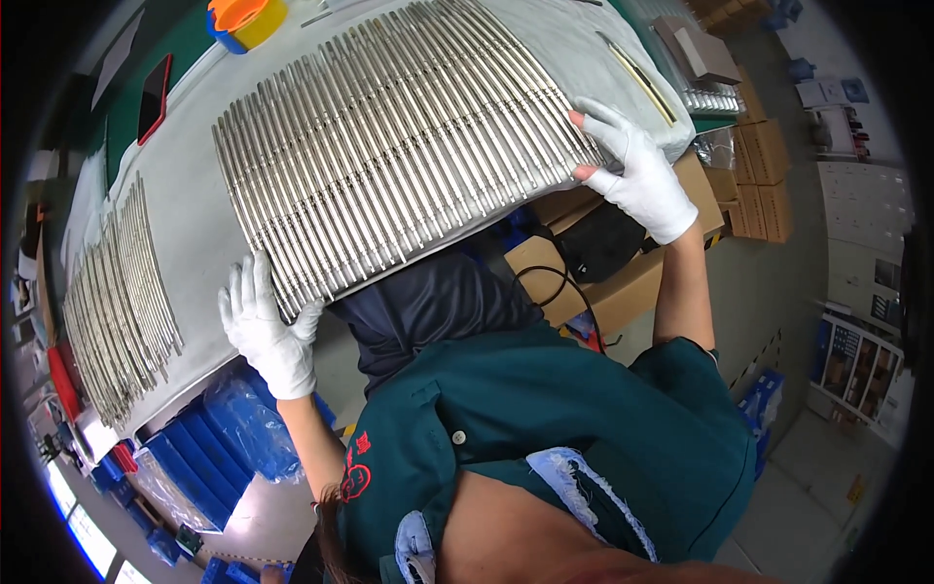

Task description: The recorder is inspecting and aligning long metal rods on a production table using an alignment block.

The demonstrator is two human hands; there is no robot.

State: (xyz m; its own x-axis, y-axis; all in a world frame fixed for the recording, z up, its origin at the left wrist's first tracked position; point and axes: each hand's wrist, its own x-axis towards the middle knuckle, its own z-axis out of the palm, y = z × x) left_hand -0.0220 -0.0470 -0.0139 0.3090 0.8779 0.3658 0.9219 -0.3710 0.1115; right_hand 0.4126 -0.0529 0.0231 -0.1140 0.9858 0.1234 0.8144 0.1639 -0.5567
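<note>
A wide row of slim silvery metal rods (389, 136), with darker collars partway along, lies side by side on the pale cloth-covered table (185, 204). My left hand (265, 331), in a white glove, is at the row's near left corner, fingers and thumb apart against the end rods. At the right end, my right hand (637, 175) rests its bare thumb and fingertip at the row's edge. This glove is white too, with those tips uncovered. Both hands are open, and neither is wrapped around a rod.
A second bundle of rods (122, 302) lies at the left. Behind are a red-edged phone (155, 100) and an orange-yellow tape roll (248, 19). Yellowish tweezers (637, 78) lie at the far right. Cardboard boxes (613, 302) and blue bins (199, 453) stand below the table.
</note>
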